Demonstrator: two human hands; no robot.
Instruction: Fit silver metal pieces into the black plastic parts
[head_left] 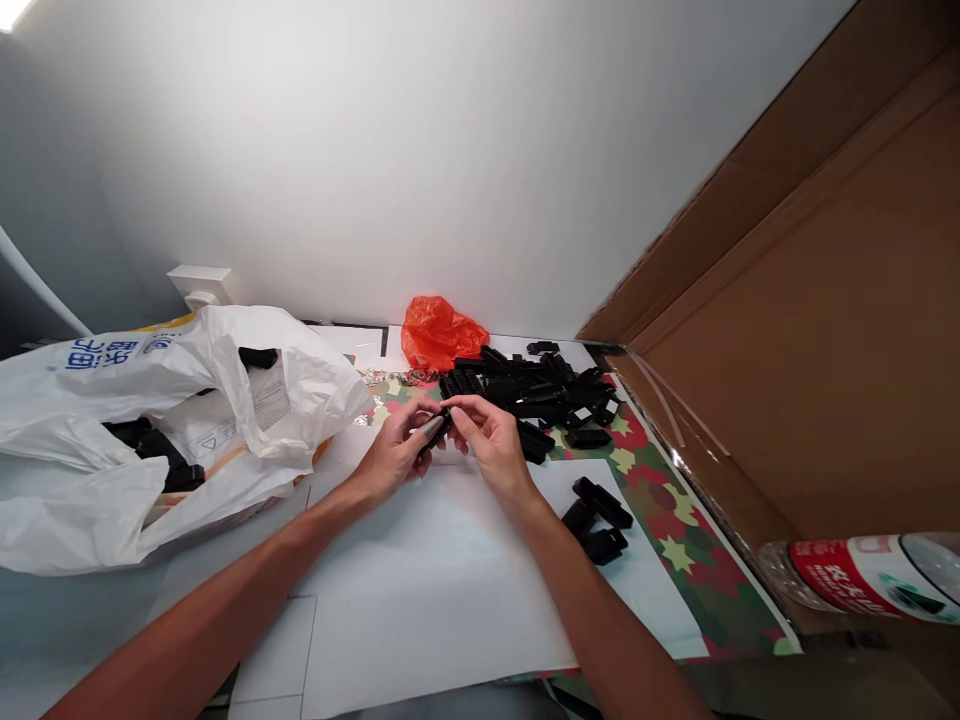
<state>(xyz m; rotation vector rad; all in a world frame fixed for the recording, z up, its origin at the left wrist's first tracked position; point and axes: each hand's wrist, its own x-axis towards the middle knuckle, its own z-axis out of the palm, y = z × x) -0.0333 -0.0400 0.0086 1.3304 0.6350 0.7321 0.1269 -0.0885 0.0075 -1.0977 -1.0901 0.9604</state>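
In the middle of the view, a small black plastic part (437,432) is held between my two hands over the white paper. My left hand (401,440) is closed around its left side, the thumb lying along the top. The fingertips of my right hand (487,435) pinch at its upper right end; they hide whatever they may be gripping there. Just beyond my right hand lies a heap of similar black plastic parts (540,385). To the right of my right forearm, several black parts (600,520) rest in a small group on the paper.
A white plastic bag (247,440) with black parts inside lies open at left. A crumpled red plastic bag (439,335) and small shiny metal pieces (394,378) are near the wall. Cardboard (810,330) stands at right, beside a bottle with a red label (862,575).
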